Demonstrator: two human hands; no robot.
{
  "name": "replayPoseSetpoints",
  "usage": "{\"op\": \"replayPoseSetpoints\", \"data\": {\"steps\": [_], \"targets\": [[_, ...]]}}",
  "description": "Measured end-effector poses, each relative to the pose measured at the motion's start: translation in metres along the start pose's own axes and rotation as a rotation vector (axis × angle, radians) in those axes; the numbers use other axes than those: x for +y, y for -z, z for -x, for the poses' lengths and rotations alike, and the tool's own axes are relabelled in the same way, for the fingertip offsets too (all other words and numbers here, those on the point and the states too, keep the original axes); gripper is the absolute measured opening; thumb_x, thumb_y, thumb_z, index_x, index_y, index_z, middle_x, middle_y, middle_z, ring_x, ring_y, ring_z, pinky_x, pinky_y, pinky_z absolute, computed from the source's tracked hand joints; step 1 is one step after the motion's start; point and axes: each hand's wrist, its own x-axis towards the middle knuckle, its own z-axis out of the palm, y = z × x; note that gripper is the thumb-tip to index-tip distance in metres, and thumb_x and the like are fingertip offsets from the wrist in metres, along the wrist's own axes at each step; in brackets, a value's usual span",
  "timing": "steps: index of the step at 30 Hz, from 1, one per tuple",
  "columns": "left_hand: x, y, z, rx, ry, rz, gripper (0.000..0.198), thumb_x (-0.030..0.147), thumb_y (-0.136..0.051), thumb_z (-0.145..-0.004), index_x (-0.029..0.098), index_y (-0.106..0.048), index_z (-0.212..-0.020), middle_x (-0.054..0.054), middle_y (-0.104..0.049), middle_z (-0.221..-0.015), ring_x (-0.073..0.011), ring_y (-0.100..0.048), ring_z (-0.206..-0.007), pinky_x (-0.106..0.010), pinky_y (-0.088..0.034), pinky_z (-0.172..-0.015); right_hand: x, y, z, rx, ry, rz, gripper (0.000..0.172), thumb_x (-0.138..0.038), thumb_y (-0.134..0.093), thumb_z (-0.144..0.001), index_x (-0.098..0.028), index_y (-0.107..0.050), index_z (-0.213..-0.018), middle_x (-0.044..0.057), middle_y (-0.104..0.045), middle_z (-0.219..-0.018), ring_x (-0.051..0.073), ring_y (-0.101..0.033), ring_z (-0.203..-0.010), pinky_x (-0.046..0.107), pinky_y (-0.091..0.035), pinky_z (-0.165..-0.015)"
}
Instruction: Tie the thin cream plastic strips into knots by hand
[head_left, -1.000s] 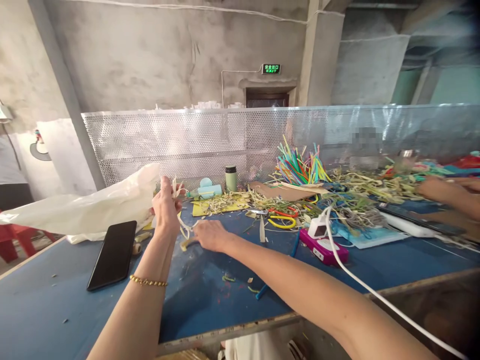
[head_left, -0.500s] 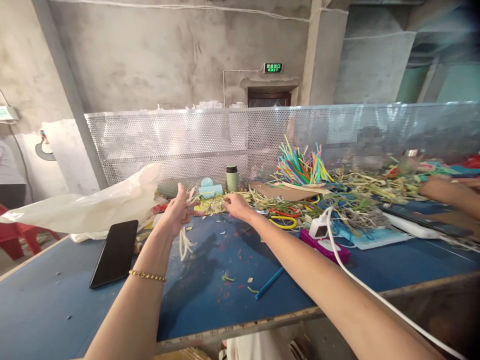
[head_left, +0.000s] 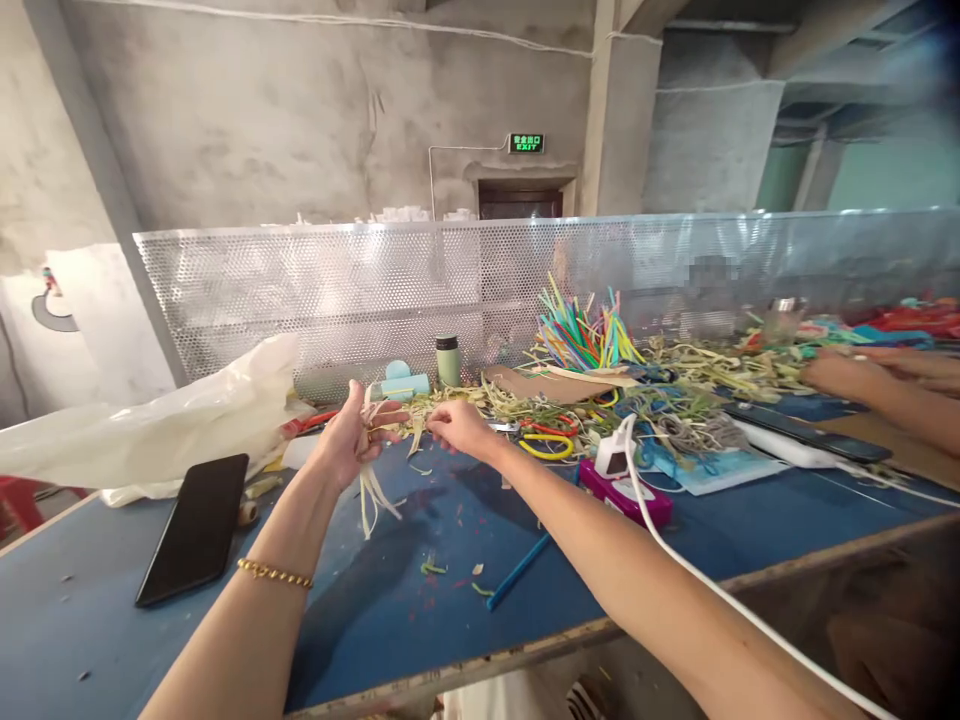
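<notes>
My left hand (head_left: 358, 435) is raised over the blue table with its thumb up. A bunch of pale, thin strips (head_left: 373, 500) is held in it, the loose ends hanging below the palm. To its right, my right hand (head_left: 459, 428) is closed in a pinch in front of the heap of dry strips. What its fingertips hold is too small to make out. A pale flat strip (head_left: 416, 432) shows between the two hands; whether the right fingers touch it I cannot tell.
A black phone (head_left: 195, 525) and plastic sheeting (head_left: 172, 430) lie left. Behind stand a green bottle (head_left: 448, 362) and colourful pipe cleaners (head_left: 585, 330). A purple power strip (head_left: 626, 490) with a white cable, and a blue stick (head_left: 517, 572), lie right. Another person's hands (head_left: 855, 375) are far right.
The whole view has shifted, so things sit further left. My right hand has drawn slightly back from the heap, and the pale flat strip now shows between my hands. The left still holds its strips.
</notes>
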Motion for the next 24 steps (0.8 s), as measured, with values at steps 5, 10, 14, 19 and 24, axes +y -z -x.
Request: {"op": "replayPoseSetpoints", "data": {"steps": [5, 10, 14, 19, 24], "targets": [[-0.004, 0.005, -0.006, 0.173, -0.139, -0.083, 0.058, 0.061, -0.044, -0.09, 0.009, -0.069, -0.086, -0.008, -0.065, -0.063, -0.0073, -0.046, -0.035, -0.017, -0.021, -0.031, -0.004, -0.023, 0.008, -0.113, -0.029, 0.211, 0.019, -0.034, -0.07, -0.078, -0.015, -0.072, -0.083, 0.013, -0.074, -0.094, 0.029, -0.069, -0.097, 0.034, -0.051, -0.079], [-0.006, 0.01, -0.011, 0.112, -0.065, -0.052, 0.065, 0.064, -0.034, -0.092, 0.009, -0.068, -0.085, -0.006, -0.061, -0.059, -0.0073, -0.041, -0.034, -0.019, -0.022, -0.031, -0.011, -0.021, 0.006, -0.131, -0.037, 0.318, 0.02, -0.029, -0.059, -0.088, -0.017, -0.071, -0.097, 0.012, -0.073, -0.103, 0.022, -0.068, -0.097, 0.026, -0.048, -0.077], [0.0, 0.007, -0.007, 0.049, -0.02, 0.026, 0.074, 0.071, -0.025, -0.089, 0.01, -0.066, -0.087, -0.006, -0.06, -0.059, -0.0074, -0.038, -0.033, -0.02, -0.02, -0.03, 0.01, 0.038, -0.007, 0.04, -0.137, 0.4, 0.028, -0.021, -0.044, -0.096, -0.01, -0.068, -0.106, 0.016, -0.069, -0.107, 0.02, -0.065, -0.1, 0.025, -0.045, -0.081], [0.004, -0.001, -0.001, 0.027, 0.015, 0.062, 0.072, 0.067, -0.019, -0.093, 0.01, -0.063, -0.09, -0.006, -0.059, -0.061, -0.0081, -0.04, -0.036, -0.02, -0.022, -0.031, 0.033, 0.092, -0.002, 0.258, -0.283, 0.489, 0.031, -0.022, -0.048, -0.093, -0.004, -0.067, -0.111, 0.028, -0.058, -0.123, 0.032, -0.058, -0.114, 0.036, -0.043, -0.088], [-0.005, -0.011, 0.0, -0.054, -0.009, 0.034, 0.067, 0.068, -0.024, -0.092, 0.013, -0.061, -0.091, -0.004, -0.058, -0.066, -0.0076, -0.039, -0.04, -0.019, -0.024, -0.034, -0.013, 0.056, 0.013, 0.122, 0.074, 0.078, 0.035, -0.034, -0.048, -0.094, -0.012, -0.072, -0.079, 0.007, -0.068, -0.072, 0.016, -0.061, -0.068, 0.025, -0.04, -0.06]]}}
